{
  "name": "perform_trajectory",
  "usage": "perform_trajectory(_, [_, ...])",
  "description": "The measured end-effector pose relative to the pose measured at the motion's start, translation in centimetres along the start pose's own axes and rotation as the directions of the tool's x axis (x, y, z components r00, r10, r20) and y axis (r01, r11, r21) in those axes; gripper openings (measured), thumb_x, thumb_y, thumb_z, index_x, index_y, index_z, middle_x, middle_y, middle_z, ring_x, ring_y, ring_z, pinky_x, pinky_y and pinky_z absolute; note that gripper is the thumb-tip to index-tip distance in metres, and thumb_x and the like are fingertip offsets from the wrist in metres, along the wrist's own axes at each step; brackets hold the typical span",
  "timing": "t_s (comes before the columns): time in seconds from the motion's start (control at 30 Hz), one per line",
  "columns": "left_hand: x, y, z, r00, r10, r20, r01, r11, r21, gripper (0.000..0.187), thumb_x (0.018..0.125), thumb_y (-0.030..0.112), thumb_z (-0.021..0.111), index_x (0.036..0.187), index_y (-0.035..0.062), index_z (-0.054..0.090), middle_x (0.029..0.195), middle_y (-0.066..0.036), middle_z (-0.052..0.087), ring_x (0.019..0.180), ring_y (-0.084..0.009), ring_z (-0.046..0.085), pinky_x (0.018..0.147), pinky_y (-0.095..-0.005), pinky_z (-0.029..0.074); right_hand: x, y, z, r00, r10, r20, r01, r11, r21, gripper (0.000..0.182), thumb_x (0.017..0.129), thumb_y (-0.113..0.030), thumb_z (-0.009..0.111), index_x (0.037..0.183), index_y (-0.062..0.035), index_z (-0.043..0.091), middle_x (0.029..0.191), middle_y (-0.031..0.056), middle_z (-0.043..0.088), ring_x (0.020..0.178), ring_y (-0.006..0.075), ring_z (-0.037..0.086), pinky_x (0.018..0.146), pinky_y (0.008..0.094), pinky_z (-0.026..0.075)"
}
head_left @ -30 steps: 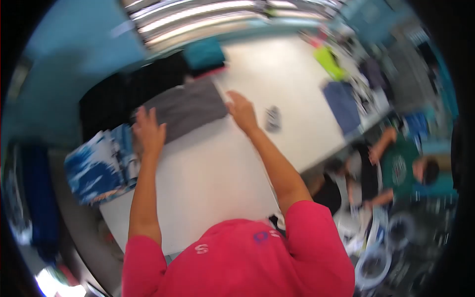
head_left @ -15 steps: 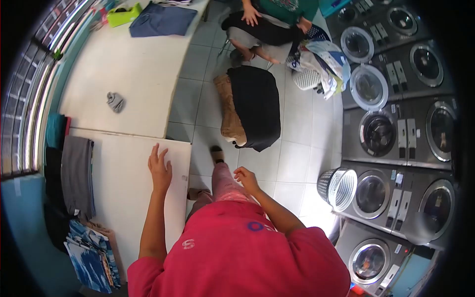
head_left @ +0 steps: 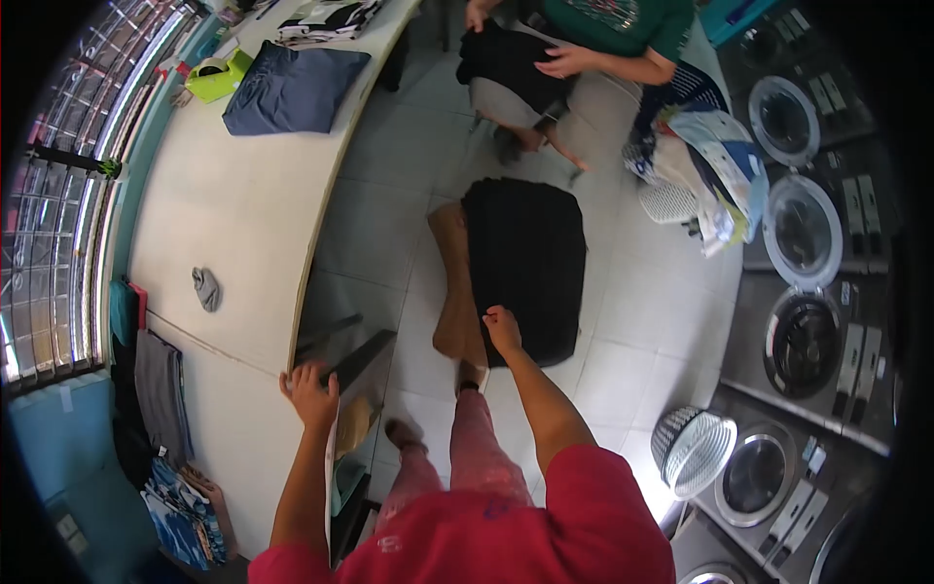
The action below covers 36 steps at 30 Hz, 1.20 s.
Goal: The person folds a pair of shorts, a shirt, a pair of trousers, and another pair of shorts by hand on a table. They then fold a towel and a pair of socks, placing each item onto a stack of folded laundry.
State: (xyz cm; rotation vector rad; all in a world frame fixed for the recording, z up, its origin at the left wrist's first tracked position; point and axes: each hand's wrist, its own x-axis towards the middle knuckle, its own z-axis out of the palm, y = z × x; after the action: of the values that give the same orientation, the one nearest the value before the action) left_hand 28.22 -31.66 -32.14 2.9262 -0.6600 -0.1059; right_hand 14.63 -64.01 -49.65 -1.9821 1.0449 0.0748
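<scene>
My left hand [head_left: 309, 394] rests at the edge of the white table [head_left: 243, 419], its fingers apart. My right hand [head_left: 502, 331] has curled fingers and appears over the left border of a black cloth [head_left: 530, 263]. Whether it touches the cloth or has anything in its fingers is hidden. The black cloth covers the right part of a pile on the floor, with a brown piece [head_left: 452, 292] showing on its left. A small grey bundled cloth [head_left: 205, 289] lies on the table. Folded grey fabric [head_left: 161, 394] and blue-white patterned fabric [head_left: 180, 516] sit along its left side.
A seated person [head_left: 608, 39] handles black fabric [head_left: 516, 68] ahead. Beside them stands a basket heaped with laundry [head_left: 715, 165]. Washing machines [head_left: 803, 341] line the right, two doors swung out. A grey basket [head_left: 693, 453] stands near them. Folded dark blue fabric [head_left: 297, 88] lies on the far table.
I have stepped forward, and the pile is nearer. My right hand has moved forward over the black cloth. My left hand has gone from above the tabletop to the table's edge.
</scene>
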Motion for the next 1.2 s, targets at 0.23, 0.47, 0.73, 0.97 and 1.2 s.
perform_trajectory(0.23, [1.0,0.7,-0.6,0.996,-0.053,0.075,0.053,0.999,-0.011,0.017,0.073,0.015,0.048,0.087,0.0122,0.056,0.091,-0.003,0.057,0.099,-0.0211,0.048,0.103,-0.0444,0.013,12.8,-6.9,0.2,0.985,0.076,-0.157,-0.113,0.964,-0.241,0.047,0.074,-0.036,0.064,0.107,-0.0082,0.046,0.109,0.01,0.041,0.103,0.0264,0.045,0.076,0.0405,0.048])
perform_trajectory(0.47, [1.3,0.5,-0.4,0.993,-0.09,0.081,0.094,0.994,-0.052,0.017,0.071,0.016,0.047,0.085,0.0112,0.056,0.091,-0.004,0.058,0.099,-0.0224,0.048,0.103,-0.046,0.012,18.4,-7.0,2.6,0.996,0.001,-0.092,-0.051,0.837,-0.544,0.033,0.076,-0.023,0.063,0.099,-0.0083,0.046,0.104,0.0091,0.039,0.098,0.0263,0.047,0.076,0.0386,0.049])
perform_trajectory(0.73, [1.3,0.8,-0.7,0.995,-0.071,0.065,0.074,0.996,-0.056,0.017,0.071,0.014,0.047,0.084,0.0117,0.057,0.091,-0.003,0.058,0.1,-0.0217,0.049,0.104,-0.0439,0.013,19.6,-3.6,0.3,0.992,-0.073,-0.101,0.047,0.969,-0.242,0.018,0.084,-0.016,0.051,0.097,-0.0035,0.052,0.101,0.0149,0.049,0.097,0.0326,0.05,0.076,0.0415,0.047])
perform_trajectory(0.97, [0.5,0.5,-0.6,0.999,-0.034,0.016,0.035,0.996,-0.083,0.015,0.07,0.013,0.05,0.084,0.0116,0.056,0.088,-0.004,0.057,0.097,-0.0229,0.048,0.103,-0.0462,0.012,17.6,-3.6,-3.3,0.987,-0.017,-0.161,0.036,0.993,0.116,0.014,0.086,-0.015,0.046,0.09,-0.0069,0.056,0.089,0.0141,0.06,0.086,0.0315,0.058,0.072,0.0383,0.044])
perform_trajectory(1.2, [0.5,0.5,-0.4,0.999,-0.03,0.024,0.031,0.999,-0.041,0.013,0.071,0.012,0.049,0.082,0.0113,0.056,0.085,-0.004,0.056,0.096,-0.0237,0.048,0.104,-0.0455,0.013,18.6,-2.7,-3.9,0.994,0.106,-0.018,-0.104,0.989,0.104,0.032,0.075,-0.031,0.064,0.095,-0.0073,0.054,0.094,0.0139,0.057,0.093,0.0284,0.056,0.072,0.0386,0.046])
